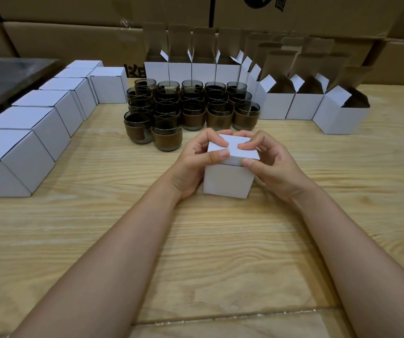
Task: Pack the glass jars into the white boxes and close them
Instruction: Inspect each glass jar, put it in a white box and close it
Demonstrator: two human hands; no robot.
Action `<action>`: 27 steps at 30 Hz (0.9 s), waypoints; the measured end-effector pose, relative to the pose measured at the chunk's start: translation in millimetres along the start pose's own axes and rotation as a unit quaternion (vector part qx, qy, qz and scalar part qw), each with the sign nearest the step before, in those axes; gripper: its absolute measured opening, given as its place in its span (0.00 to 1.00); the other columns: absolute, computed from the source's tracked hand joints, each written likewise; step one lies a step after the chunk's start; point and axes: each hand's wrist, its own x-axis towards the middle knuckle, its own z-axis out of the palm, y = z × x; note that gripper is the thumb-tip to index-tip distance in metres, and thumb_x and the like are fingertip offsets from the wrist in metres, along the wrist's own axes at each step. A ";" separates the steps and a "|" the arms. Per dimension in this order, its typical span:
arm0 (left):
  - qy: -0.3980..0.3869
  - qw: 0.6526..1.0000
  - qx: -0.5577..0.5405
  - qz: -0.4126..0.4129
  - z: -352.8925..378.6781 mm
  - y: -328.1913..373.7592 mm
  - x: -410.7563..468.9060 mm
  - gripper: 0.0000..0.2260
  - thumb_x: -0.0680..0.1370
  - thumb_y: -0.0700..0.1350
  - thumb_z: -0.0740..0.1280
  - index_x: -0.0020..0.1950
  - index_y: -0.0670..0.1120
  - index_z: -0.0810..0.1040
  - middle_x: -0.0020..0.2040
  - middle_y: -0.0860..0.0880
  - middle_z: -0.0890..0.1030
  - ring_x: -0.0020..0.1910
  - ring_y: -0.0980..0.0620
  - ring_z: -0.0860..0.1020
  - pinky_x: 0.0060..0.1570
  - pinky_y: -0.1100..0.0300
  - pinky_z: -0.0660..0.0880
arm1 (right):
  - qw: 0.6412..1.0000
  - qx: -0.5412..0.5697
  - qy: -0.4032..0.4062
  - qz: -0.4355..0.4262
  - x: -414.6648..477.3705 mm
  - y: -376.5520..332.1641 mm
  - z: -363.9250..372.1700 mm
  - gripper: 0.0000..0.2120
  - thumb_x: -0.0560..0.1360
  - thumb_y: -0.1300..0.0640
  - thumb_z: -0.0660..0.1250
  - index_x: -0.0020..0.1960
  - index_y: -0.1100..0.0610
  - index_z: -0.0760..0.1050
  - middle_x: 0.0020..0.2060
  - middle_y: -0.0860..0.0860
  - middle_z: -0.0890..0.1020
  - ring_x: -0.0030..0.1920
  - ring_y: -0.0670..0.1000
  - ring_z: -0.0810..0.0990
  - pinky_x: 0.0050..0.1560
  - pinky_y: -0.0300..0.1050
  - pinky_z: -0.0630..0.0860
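Observation:
A small white box (227, 179) stands on the wooden table (196, 252) in front of me, its lid flap folded down over the top. My left hand (196, 162) grips its left side, thumb and fingers on the lid. My right hand (269, 162) holds the right side, fingertips pressing the lid's top and thumb at its front edge. Whatever is inside the box is hidden. Behind it stands a cluster of several dark glass jars (188, 108) with brown sleeves.
A row of several shut white boxes (37, 128) runs along the left side. Several open white boxes (303, 103) with raised flaps stand at the back and right. Large brown cartons (74, 25) form a wall behind. A dark surface (3, 76) lies at the far left.

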 end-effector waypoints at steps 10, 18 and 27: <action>0.017 0.996 0.081 -0.027 1.0 6.5 -1.8 0.05 0.66 0.40 0.68 0.36 0.50 0.78 0.64 0.48 0.75 0.64 0.48 0.74 0.57 0.53 0.69 | 0.998 0.038 -0.002 0.056 -3.3 1.5 -1.7 0.05 0.73 0.59 0.62 0.44 0.53 0.77 0.47 0.45 0.81 0.48 0.45 0.79 0.47 0.37 0.75; 0.020 0.876 0.462 0.140 2.8 27.3 -6.1 0.03 0.76 0.44 0.70 0.47 0.49 0.84 0.65 0.52 0.77 0.70 0.58 0.67 0.74 0.49 0.56 | 0.991 0.101 -0.019 0.083 -2.5 3.8 -9.3 0.22 0.74 0.56 0.64 0.67 0.47 0.69 0.59 0.50 0.80 0.60 0.49 0.78 0.61 0.43 0.74; 0.062 0.621 0.720 0.304 -14.3 37.2 -48.2 0.25 0.71 0.62 0.68 0.43 0.39 0.81 0.39 0.46 0.82 0.42 0.44 0.81 0.52 0.49 0.73 | 0.988 0.072 0.034 0.130 -2.8 5.0 -6.0 0.26 0.76 0.53 0.58 0.73 0.53 0.63 0.64 0.56 0.78 0.68 0.51 0.74 0.73 0.51 0.63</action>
